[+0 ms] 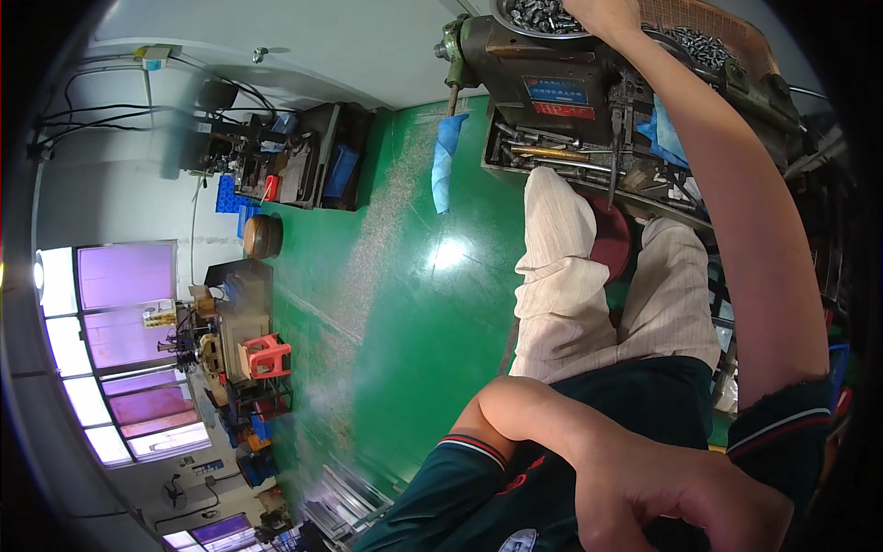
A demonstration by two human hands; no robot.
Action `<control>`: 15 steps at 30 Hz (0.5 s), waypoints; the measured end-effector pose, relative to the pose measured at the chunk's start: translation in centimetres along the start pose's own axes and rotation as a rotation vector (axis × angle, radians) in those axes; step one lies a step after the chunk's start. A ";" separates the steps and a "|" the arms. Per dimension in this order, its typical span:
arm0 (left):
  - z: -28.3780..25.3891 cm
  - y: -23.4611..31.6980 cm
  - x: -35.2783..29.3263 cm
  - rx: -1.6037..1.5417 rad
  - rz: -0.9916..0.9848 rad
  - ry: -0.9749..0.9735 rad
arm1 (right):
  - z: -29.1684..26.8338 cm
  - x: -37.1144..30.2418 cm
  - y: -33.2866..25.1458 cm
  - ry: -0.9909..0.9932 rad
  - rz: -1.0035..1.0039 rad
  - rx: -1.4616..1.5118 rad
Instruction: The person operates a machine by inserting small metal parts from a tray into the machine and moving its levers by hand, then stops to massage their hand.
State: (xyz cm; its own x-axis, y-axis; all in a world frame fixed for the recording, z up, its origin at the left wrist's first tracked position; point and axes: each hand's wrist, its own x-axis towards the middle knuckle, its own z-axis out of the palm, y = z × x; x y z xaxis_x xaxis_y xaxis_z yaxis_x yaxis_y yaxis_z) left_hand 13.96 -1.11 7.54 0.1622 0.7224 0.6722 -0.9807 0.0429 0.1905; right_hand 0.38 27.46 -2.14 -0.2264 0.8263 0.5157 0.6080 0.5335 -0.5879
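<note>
My right arm stretches up to the machine, and my right hand [607, 13] is over the right edge of a round metal bowl [521, 29] of small dark metal parts [546, 16]. The picture's top edge cuts off its fingers, so its grip is hidden. To its right, a brown woven basket [750, 37] holds many small metal pieces [701, 48]. My left arm is bent across my body. Large and close at the lower edge, my left hand [681, 492] has its thumb and fingers apart around a dark gap, with nothing seen in it.
Below the bowl stands the dark green machine [515, 60], its lever wrapped in blue cloth [447, 161]. A tray of metal tools [552, 155] lies by my knees. A maroon stool [610, 241] shows between my legs. Across the green floor [405, 294] are benches and a red stool [266, 356].
</note>
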 end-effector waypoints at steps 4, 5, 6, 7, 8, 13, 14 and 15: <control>-0.2 0.3 0.1 -0.001 0.047 0.000 | -0.2 0.0 -0.3 -0.032 0.005 0.010; -0.2 0.3 0.2 -0.002 0.058 0.000 | -0.2 -0.1 -0.4 -0.054 0.016 0.004; -0.3 0.4 0.2 -0.003 0.070 0.000 | -0.2 -0.1 -0.4 -0.054 0.016 0.004; -0.3 0.5 0.2 -0.004 0.082 0.000 | -0.2 -0.1 -0.3 -0.028 0.011 0.004; -0.3 0.5 0.3 -0.005 0.095 0.000 | -0.2 -0.2 -0.3 -0.003 0.005 0.005; -0.3 0.8 0.5 -0.010 0.156 -0.002 | 0.0 -0.2 -0.1 0.010 -0.001 0.000; -0.3 0.8 0.5 -0.010 0.169 -0.002 | 0.0 -0.2 -0.2 0.004 -0.007 0.001; -0.3 0.9 0.5 -0.010 0.182 -0.002 | 0.0 -0.2 -0.3 0.004 -0.007 0.001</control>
State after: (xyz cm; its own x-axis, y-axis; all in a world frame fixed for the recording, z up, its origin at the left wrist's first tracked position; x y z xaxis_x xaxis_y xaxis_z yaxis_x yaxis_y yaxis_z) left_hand 13.13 -0.50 7.87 -0.0176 0.7176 0.6962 -0.9950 -0.0813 0.0587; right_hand 0.26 27.16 -2.08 -0.2282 0.8216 0.5223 0.6052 0.5400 -0.5850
